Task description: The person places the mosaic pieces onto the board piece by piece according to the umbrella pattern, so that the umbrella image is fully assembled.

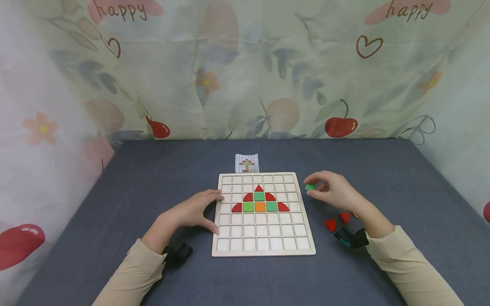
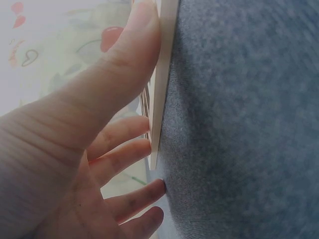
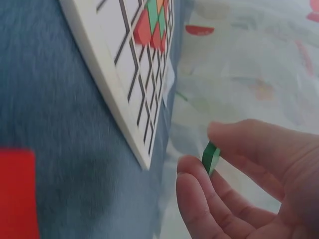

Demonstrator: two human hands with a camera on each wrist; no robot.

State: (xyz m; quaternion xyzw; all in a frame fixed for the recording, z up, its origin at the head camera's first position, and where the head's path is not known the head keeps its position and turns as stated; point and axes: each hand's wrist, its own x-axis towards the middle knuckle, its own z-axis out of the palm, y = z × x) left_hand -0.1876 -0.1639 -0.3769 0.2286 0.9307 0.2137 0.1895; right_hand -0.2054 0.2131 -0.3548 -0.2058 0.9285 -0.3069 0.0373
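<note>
A pale gridded board (image 1: 264, 244) lies on the table with several red, green and orange tiles (image 1: 260, 207) set in its cells, a red triangle topmost. My left hand (image 1: 193, 208) rests at the board's left edge, thumb and fingertips spread along it; in the left wrist view the thumb (image 2: 132, 47) lies against the board's side (image 2: 162, 84). Just off the board's upper right side, my right hand (image 1: 331, 185) pinches a green tile (image 1: 310, 187) between thumb and fingers, held above the table. The right wrist view shows this green tile (image 3: 211, 157) edge-on.
A small printed card (image 1: 246, 163) with a coloured pattern touches the board's far edge. Loose red tiles (image 1: 331, 225) lie right of the board, near the right wrist's black strap device (image 1: 352, 239), with an orange piece (image 1: 354, 215) partly hidden by the forearm. A patterned curtain (image 1: 245, 85) hangs behind the table.
</note>
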